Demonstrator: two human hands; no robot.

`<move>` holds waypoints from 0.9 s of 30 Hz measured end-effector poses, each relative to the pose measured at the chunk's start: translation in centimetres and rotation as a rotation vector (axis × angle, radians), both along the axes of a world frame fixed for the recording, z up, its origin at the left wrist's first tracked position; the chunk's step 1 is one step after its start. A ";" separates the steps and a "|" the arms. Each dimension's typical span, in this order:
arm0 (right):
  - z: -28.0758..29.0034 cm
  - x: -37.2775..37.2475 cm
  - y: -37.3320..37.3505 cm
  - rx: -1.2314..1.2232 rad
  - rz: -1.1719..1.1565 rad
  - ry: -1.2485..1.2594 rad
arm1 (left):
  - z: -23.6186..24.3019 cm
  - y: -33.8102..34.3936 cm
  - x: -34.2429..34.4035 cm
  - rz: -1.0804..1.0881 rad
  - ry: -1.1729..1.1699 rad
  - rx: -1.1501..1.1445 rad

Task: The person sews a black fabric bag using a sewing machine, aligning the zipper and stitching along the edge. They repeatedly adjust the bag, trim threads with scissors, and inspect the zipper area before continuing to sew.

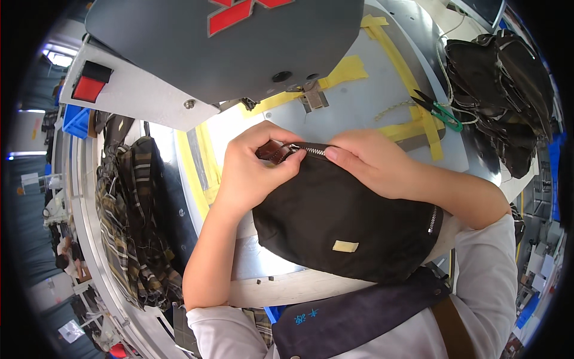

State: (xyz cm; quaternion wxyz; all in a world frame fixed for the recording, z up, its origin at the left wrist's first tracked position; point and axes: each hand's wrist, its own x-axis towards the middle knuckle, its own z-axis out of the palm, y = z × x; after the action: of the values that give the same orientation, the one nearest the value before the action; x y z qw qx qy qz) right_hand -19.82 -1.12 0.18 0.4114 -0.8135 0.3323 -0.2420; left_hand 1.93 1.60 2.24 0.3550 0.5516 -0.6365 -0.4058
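Observation:
A black fabric bag (341,215) with silver zippers and a small cream patch lies in front of me at the work plate. My left hand (257,173) pinches the bag's upper left corner at the zipper pull, where a brown leather tab (270,152) shows. My right hand (371,164) grips the top zipper edge a little to the right, thumb on top and fingers behind the bag.
A grey sewing machine (227,60) stands above the taped plate (335,119). Green-handled scissors (445,116) and dark zippered bags (496,96) lie at the right. Plaid fabric pieces (128,215) hang at the left. Another person (66,257) appears at the far left.

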 end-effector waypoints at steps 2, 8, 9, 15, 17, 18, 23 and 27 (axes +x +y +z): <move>0.1 -0.2 -0.1 0.057 -0.010 0.000 | 0.3 -0.1 0.1 0.004 0.005 0.010; 1.0 0.0 0.0 0.288 -0.007 -0.054 | -0.1 0.3 -0.5 -0.034 0.086 -0.008; 1.6 -0.1 -0.3 0.310 0.006 0.004 | -0.1 0.4 -0.7 -0.015 0.094 -0.012; 1.0 -0.1 0.1 0.355 -0.044 -0.073 | -0.1 0.2 -0.2 0.071 0.178 -0.039; 0.6 -0.1 0.1 0.388 -0.057 -0.110 | -0.2 0.1 -0.3 0.077 0.235 0.008; 0.5 -0.1 0.1 0.423 -0.063 -0.124 | -0.2 0.1 -0.5 0.081 0.264 0.032; 1.1 -0.3 -0.2 0.438 -0.260 -0.284 | -0.2 0.1 0.0 0.146 0.033 0.002; 0.2 -0.7 -0.5 0.609 -0.222 -0.446 | 0.2 -0.4 0.9 0.206 -0.060 0.118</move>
State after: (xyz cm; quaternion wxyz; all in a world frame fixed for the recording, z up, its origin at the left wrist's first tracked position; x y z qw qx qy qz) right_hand -20.48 -1.67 0.41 0.6673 -0.5408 0.3775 -0.3461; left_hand 2.84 1.20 2.48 0.3426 0.6460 -0.5618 -0.3870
